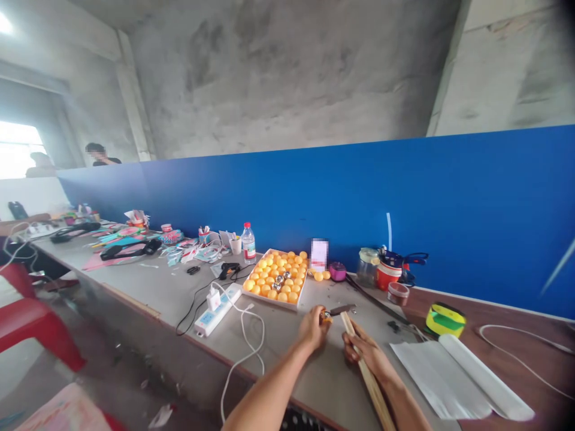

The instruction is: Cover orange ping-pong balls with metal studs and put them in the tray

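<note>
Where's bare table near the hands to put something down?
Grey table left of the power strip is bare. Small gap between the ball tray and left hand, which grips an orange piece; right hand grips the wooden stick. Crowded by the jars and white sheets.

A long pale wooden strip [372,386] lies slanted, its far end touching a small grey-bladed tool [341,310].
</note>
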